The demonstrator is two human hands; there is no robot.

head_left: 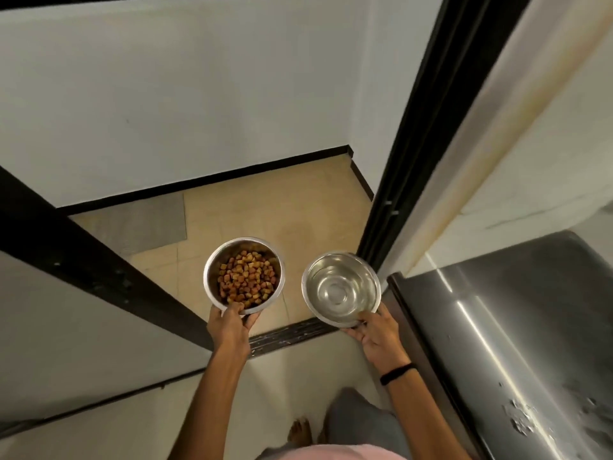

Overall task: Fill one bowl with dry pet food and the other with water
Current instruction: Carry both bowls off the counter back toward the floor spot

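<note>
Two steel bowls are being carried side by side, one in each hand, above a tiled floor.

- Left hand is gripping the near rim of the food bowl. The thumb is hooking over the rim and the fingers are curling under the base. The bowl is sitting level.
- Dry kibble in brown, tan and reddish pieces is filling the bottom of that bowl and lying well below the rim.
- Right hand is holding the water bowl from the near side. The thumb is pressing on the rim and the fingers are spreading beneath. A black wristband is circling that wrist.
- The water bowl is showing a clear, shiny pool with ring reflections. The level is hard to judge.
- The bowls are hanging near each other and are not touching, with the food bowl slightly farther forward.

Surroundings:
- A dark threshold strip is running under both hands.
- A grey mat is lying on the far floor, against the black skirting of the white wall.
- A black door frame is rising just right of the water bowl.
- A stainless-steel appliance is standing just beside the right forearm.
- A bare foot is showing at the bottom edge.
</note>
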